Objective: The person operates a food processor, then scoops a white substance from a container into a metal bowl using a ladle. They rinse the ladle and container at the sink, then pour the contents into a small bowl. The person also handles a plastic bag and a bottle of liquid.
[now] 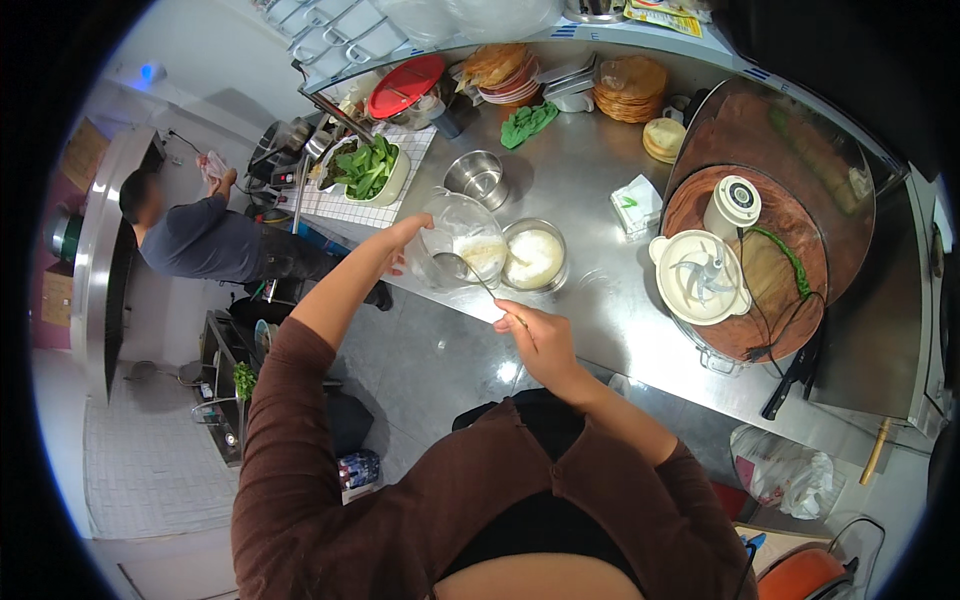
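My left hand (405, 238) grips the side of a clear bowl (444, 219), which is tilted towards a round metal bowl (564, 279). A pale, powdery substance (484, 253) lies inside the clear bowl. White powder (531, 256) fills much of the metal bowl, which stands on the steel counter (600, 315) near its front edge. In my right hand (541, 341) is the thin handle of a metal spoon (482, 280), whose head reaches into the clear bowl. Just behind the two bowls stands another metal bowl (475, 178).
Right of the bowls are a tissue pack (636, 206), a food chopper base (703, 277) with blades, its motor unit (733, 202) and a knife (787, 386). Leafy greens (369, 169) and stacked flatbreads (630, 86) sit at the back. A person (210, 232) stands to the left.
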`<state>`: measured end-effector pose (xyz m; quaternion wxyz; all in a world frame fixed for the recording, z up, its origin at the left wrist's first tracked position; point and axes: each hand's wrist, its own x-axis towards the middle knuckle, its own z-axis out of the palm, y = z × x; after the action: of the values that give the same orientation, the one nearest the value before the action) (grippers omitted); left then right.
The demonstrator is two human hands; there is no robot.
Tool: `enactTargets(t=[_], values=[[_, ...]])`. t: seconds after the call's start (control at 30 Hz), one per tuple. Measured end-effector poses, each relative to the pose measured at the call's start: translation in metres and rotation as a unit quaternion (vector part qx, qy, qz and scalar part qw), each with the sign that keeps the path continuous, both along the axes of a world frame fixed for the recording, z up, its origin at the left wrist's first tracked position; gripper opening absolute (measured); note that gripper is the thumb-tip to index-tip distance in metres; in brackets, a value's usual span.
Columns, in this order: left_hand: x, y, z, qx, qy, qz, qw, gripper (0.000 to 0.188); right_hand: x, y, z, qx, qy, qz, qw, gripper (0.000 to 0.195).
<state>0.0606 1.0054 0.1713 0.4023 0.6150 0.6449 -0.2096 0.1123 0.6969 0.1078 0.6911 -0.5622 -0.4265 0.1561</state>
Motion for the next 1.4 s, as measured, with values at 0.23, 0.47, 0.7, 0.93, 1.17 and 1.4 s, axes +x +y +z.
enactTargets(t=[0.23, 0.47, 0.7, 0.93, 1.17, 1.4], values=[[-0.057, -0.015, -0.027, -0.149, -0.194, 0.134, 0.96, 0.086, -0.001, -0.005, 0.037, 0.023, -0.058, -0.008, 0.998, 0.019], [-0.102, -0.06, -0.04, -0.31, -0.397, 0.221, 0.835, 0.072, 0.002, -0.02, 0.08, 0.014, -0.137, -0.049, 0.989, 0.017], [-0.103, -0.107, -0.085, -0.228, -0.683, 0.237, 0.652, 0.066, -0.003, -0.008, 0.089, 0.003, -0.24, -0.032, 0.97, 0.017], [-0.091, -0.089, -0.079, -0.064, -0.665, 0.19, 0.719, 0.065, -0.013, 0.002, 0.074, -0.002, -0.222, 0.013, 0.975, 0.019], [-0.069, -0.068, -0.017, 0.071, -0.473, 0.106, 0.872, 0.071, -0.009, 0.014, 0.044, -0.034, 0.035, 0.024, 0.999, 0.025], [-0.045, -0.05, -0.022, 0.325, -0.314, -0.095, 0.887, 0.068, 0.0, 0.013, 0.028, 0.018, 0.197, -0.011, 0.98, 0.028]])
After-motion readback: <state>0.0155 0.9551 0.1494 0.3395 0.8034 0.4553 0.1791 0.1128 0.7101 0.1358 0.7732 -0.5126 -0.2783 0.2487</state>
